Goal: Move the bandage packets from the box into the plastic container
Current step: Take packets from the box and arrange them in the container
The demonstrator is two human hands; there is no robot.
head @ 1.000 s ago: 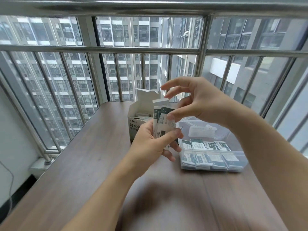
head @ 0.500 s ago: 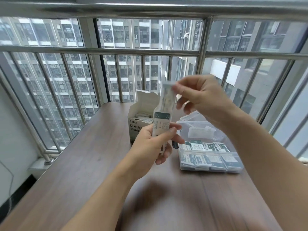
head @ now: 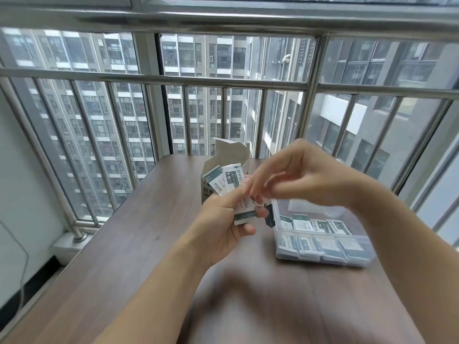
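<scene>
Several packets (head: 229, 183) fan out of the left hand (head: 224, 225), whose fingers grip them just in front of the box (head: 223, 157). Right hand (head: 301, 176) fingers pinch their near edge, blurred. More packets fill the container (head: 323, 254), right of the box on the worktop (head: 139, 244).

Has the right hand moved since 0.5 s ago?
Yes. The right hand has dropped from above the packets toward the left hand, nearer the plastic container.

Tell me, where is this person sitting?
Probably an enclosed balcony high in a flat: metal window bars, tall apartment towers outside, and a wooden table against them.
</scene>
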